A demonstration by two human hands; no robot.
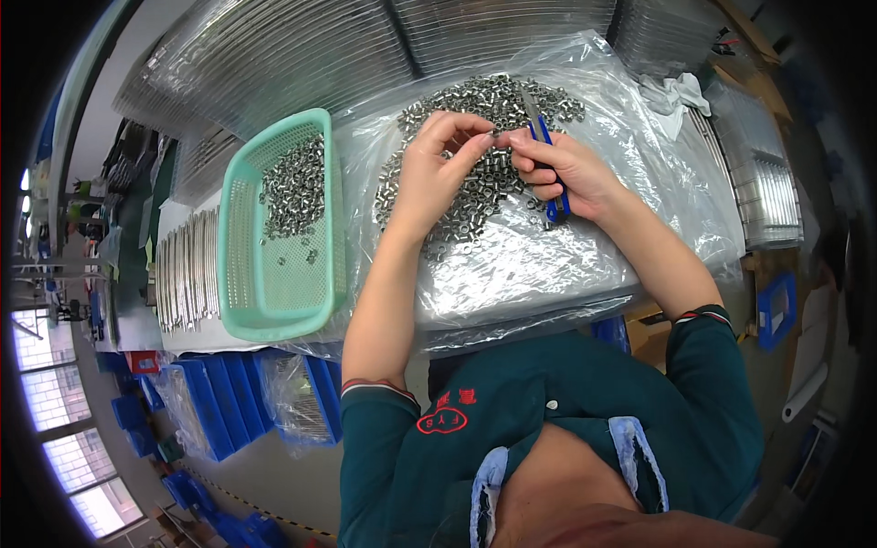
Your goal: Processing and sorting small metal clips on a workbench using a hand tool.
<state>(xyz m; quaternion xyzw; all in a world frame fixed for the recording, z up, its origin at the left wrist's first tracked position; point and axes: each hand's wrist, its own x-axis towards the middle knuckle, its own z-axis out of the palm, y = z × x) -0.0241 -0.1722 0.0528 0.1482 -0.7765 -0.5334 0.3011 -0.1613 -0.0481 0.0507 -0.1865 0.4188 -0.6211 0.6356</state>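
A heap of small metal rings (489,187) is spread over clear plastic sheeting on the table, under and around both hands. My left hand (438,169) is closed in a pinch above the heap, with what looks like one small metal ring (494,133) at its fingertips. Across from it, my right hand (571,173) wraps its lower fingers around a blue-handled cutter knife (545,137). The blade points away from me, over the far part of the heap. My right thumb and forefinger meet the left fingertips at the ring.
Left of the heap stands a light green mesh basket (233,265) partly filled with more rings. Long metal rods (187,269) lie beyond it. Stacked clear plastic trays (301,59) line the back. Blue bins (215,402) sit below the table's left front edge.
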